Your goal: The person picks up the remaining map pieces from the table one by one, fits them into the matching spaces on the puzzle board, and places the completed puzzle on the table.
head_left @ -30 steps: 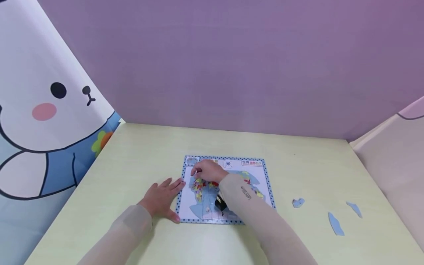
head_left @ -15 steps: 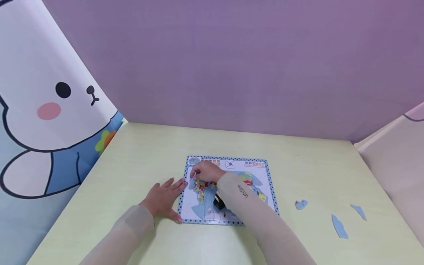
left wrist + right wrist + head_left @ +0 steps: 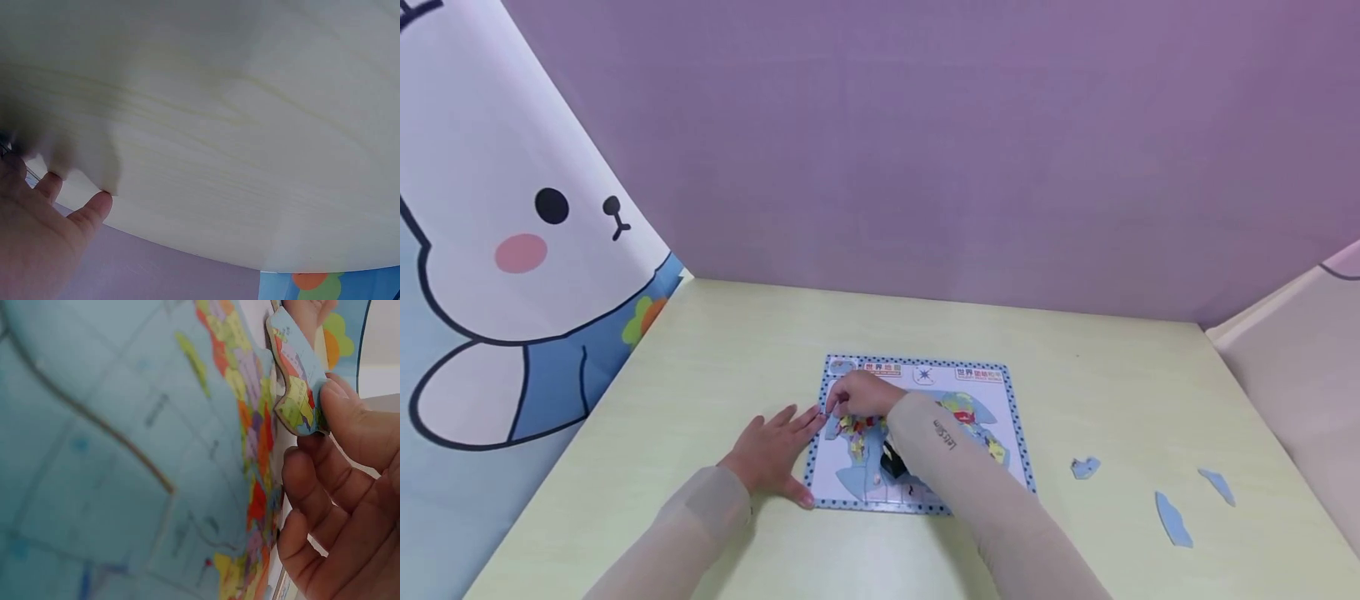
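Observation:
A world map jigsaw board point(image 3: 1018, 427) with a blue dotted border lies on the table, its map partly filled with puzzle pieces. Spread beside its left edge is my left hand point(image 3: 769, 454), fingertips and thumb at the border. My right hand point(image 3: 861, 393) reaches over the upper left of the map. In the right wrist view it pinches a map puzzle piece point(image 3: 299, 378), blue with yellow and red patches, between thumb point(image 3: 350, 412) and fingers. The piece is tilted up just beside the laid coloured pieces point(image 3: 253, 394). My right sleeve covers the board's lower right part.
Several loose items lie on the pale table point(image 3: 760, 325): right of the board, a small notched puzzle piece point(image 3: 1086, 468), a long blue piece point(image 3: 1173, 519) and a thin blue piece point(image 3: 1217, 485). A purple backdrop point(image 3: 925, 167) rises at the back, with a cartoon-printed cloth point(image 3: 475, 208) at left.
My right hand has moved slightly left across the board, toward its left border, with the puzzle piece. The left hand stays by the edge. The head view has shifted a little.

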`<state>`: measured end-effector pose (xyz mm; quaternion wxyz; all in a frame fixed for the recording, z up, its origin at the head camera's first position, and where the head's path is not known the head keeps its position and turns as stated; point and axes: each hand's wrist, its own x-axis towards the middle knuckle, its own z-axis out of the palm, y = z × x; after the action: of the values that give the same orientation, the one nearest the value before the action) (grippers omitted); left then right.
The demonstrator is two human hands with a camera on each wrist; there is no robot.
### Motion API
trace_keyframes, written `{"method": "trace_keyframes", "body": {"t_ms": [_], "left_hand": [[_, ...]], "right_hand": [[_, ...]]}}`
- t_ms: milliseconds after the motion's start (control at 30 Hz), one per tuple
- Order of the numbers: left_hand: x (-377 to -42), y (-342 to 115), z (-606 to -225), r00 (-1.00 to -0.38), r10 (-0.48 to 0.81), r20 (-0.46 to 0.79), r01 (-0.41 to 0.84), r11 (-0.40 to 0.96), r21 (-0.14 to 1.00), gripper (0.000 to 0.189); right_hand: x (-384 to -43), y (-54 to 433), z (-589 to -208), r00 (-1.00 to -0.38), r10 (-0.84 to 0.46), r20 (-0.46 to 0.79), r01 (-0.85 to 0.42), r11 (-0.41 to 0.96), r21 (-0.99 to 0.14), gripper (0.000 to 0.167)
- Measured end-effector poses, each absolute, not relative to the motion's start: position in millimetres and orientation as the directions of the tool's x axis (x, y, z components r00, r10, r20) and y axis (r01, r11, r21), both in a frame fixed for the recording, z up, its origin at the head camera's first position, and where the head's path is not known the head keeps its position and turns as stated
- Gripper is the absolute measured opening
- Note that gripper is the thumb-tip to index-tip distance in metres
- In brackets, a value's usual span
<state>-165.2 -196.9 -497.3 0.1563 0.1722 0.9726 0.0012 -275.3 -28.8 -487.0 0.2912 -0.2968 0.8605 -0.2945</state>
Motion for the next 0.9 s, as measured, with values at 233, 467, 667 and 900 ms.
{"method": "trace_keyframes", "body": {"t_ms": [233,467,667,900], "left_hand": [[-165,-196,-499,-0.888,0.336,-0.313,0.334,0.941,0.063,0.114],[-166,-198,-499,-0.889,0.339,-0.307,0.334,0.94,0.069,0.113],[-167,-198,-498,-0.887,0.348,-0.305,0.348,0.936,0.056,0.113],[-167,-198,-497,-0.887,0.337,-0.317,0.334,0.94,0.064,0.113]], "right_hand": [[-273,-31,-488,-0.648,-0.677,-0.349,-0.341,0.668,-0.662,0.01],[-268,-29,-485,-0.557,-0.74,-0.378,-0.385,0.633,-0.672,0.011],[-261,-30,-483,-0.491,-0.771,-0.406,-0.459,0.624,-0.632,0.01],[-258,-30,-483,-0.499,-0.769,-0.399,-0.509,0.633,-0.583,0.014]]}}
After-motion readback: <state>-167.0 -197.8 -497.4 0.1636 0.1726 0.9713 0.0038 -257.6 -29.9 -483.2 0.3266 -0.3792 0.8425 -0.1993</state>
